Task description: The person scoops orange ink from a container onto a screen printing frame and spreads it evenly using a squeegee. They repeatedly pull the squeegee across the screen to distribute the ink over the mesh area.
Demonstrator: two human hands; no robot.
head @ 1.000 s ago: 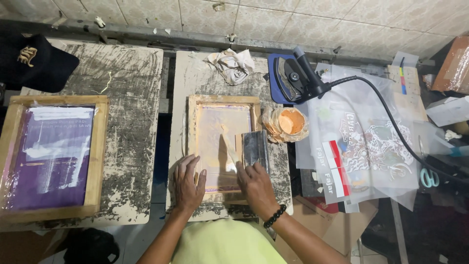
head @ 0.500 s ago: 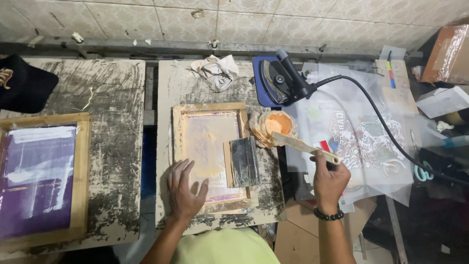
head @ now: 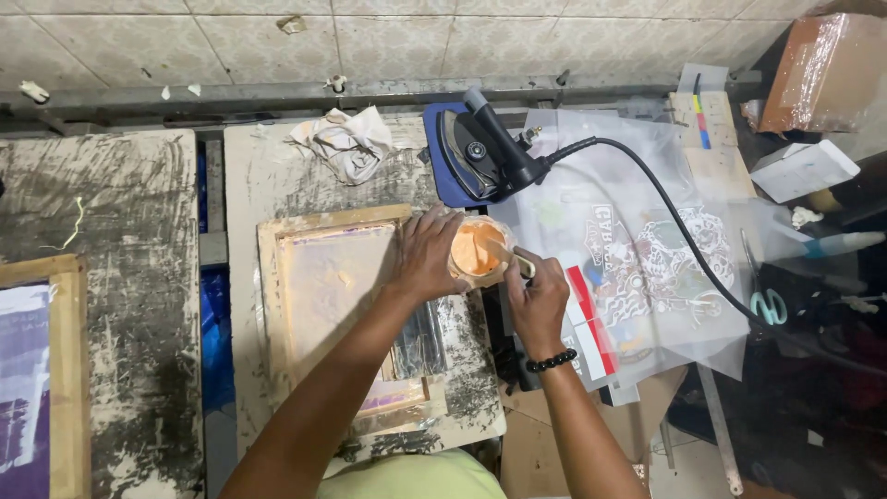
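Orange paint cup [head: 477,251] gripped by the left hand [head: 427,254] beside a wooden screen frame [head: 334,310]; right hand [head: 539,298] pinches a stirring stick [head: 511,258].

**Both hands at the tub of orange paste**

The left hand [head: 427,254] reaches across from the lower left, forearm outstretched, fingers wrapped around the left side of the tub of orange paste [head: 478,248]. The right hand [head: 539,298] sits just right of the tub, fist closed around a stick handle, a beaded bracelet on its wrist.
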